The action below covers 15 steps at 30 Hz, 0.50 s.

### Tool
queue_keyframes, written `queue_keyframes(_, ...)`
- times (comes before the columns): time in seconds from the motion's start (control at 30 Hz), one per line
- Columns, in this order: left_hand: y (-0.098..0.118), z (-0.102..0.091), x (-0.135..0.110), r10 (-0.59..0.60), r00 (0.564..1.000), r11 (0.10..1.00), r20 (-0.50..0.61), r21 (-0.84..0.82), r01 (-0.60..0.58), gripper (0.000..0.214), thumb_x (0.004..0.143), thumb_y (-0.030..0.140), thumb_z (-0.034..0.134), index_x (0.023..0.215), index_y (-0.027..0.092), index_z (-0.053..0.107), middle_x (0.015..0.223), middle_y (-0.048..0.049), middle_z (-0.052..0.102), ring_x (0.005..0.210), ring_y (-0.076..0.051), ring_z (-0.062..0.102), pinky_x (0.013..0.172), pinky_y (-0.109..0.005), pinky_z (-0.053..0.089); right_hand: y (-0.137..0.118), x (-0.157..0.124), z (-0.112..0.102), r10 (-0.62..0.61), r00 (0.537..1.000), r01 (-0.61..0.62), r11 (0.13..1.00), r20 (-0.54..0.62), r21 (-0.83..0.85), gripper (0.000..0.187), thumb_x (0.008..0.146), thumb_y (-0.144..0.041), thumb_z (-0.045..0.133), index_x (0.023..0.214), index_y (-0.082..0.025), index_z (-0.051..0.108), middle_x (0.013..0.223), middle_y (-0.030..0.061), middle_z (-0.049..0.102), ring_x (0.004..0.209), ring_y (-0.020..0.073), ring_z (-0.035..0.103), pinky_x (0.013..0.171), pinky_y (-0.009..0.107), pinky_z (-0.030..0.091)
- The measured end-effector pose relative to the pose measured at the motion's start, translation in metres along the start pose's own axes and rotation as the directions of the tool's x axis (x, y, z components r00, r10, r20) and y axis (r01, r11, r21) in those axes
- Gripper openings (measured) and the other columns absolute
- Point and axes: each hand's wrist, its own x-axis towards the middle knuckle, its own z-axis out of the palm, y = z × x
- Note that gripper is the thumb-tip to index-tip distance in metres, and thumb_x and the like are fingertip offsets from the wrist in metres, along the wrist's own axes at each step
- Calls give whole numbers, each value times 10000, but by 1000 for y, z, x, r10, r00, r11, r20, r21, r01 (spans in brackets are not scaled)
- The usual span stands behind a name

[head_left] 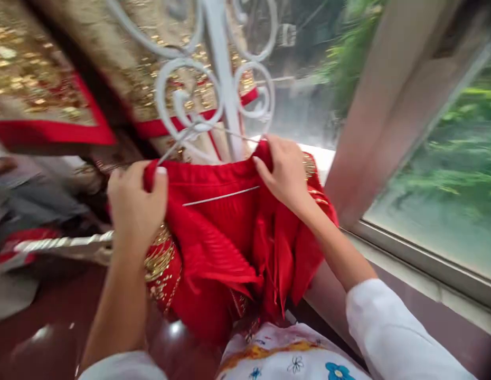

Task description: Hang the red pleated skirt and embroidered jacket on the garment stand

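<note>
A red skirt (214, 221) with a gathered waistband and gold trim hangs in front of me on a thin wire hanger (222, 196). My left hand (137, 200) grips the waistband at its left end, the thumb pressed over the top edge. At the other end, my right hand (283, 171) has its fingers closed on the same waistband. The hanger's lower wire crosses the inside of the skirt, and its upper part rises toward a white scrolled metal rack. Folds of red cloth droop below both hands.
The white scrolled rack (225, 79) stands right ahead, with a white bar (71, 241) running left. Gold-sequined garments with red borders (51, 133) hang behind it. A window frame (372, 116) is close on the right. Below lies a shiny dark red floor (43, 338).
</note>
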Motion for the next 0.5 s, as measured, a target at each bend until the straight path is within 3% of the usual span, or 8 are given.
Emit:
queue_keyframes(0.07, 5, -10, -35, 11, 997, 992, -83, 125, -1, 474, 820, 332, 538, 1238, 111, 493, 1208, -150, 561, 1180, -290, 465, 1093, -539, 174, -9, -30, 2, 6, 997, -14, 996, -79, -91, 526, 884, -418, 399, 1345, -169, 360, 1357, 169, 399, 1274, 342, 313, 993, 526, 260)
queue_keyframes(0.13, 17, -6, -81, -4, 988, 992, -157, 120, 23, 647, 781, 355, 581, 1341, 124, 354, 1341, -171, 436, 1278, -281, 360, 1113, -473, 173, -18, -71, 6, 47, 989, -68, 985, -138, -156, 614, 862, -460, 418, 1389, -178, 278, 1410, 184, 308, 1312, 372, 245, 986, 564, 259)
queue_keyframes(0.23, 23, 11, -156, -188, 963, 981, -194, 18, 195, 721, 745, 348, 623, 1358, 162, 292, 1331, -182, 395, 1254, -278, 372, 1056, -442, 294, -25, -143, 23, 82, 976, -107, 988, -200, -115, 642, 811, -447, 519, 1355, -187, 300, 1331, 212, 370, 1241, 365, 355, 935, 546, 338)
queue_keyframes(0.3, 16, 24, -197, -337, 932, 942, -132, -37, 335, 711, 734, 370, 636, 1330, 150, 315, 1279, -188, 429, 1188, -281, 431, 995, -436, 359, -23, -184, 41, 126, 975, -129, 992, -183, -1, 594, 761, -436, 600, 1253, -178, 389, 1164, 179, 488, 1087, 312, 484, 855, 486, 421)
queue_keyframes(0.4, 2, 34, -224, -512, 855, 853, 88, -69, 518, 569, 761, 407, 605, 1222, 124, 428, 1109, -157, 565, 991, -245, 555, 857, -378, 440, -14, -213, 62, 273, 961, -266, 956, -46, 121, 474, 727, -455, 643, 1062, -167, 472, 900, 77, 562, 813, 206, 561, 699, 351, 475)
queue_keyframes(0.5, -7, 28, -217, -573, 799, 798, 182, -97, 595, 271, 824, 408, 513, 876, 148, 570, 729, -31, 606, 655, -148, 548, 641, -264, 435, -5, -205, 69, 325, 945, -320, 941, -32, 110, 270, 768, -394, 609, 891, -177, 506, 733, 15, 563, 640, 142, 545, 602, 265, 436)
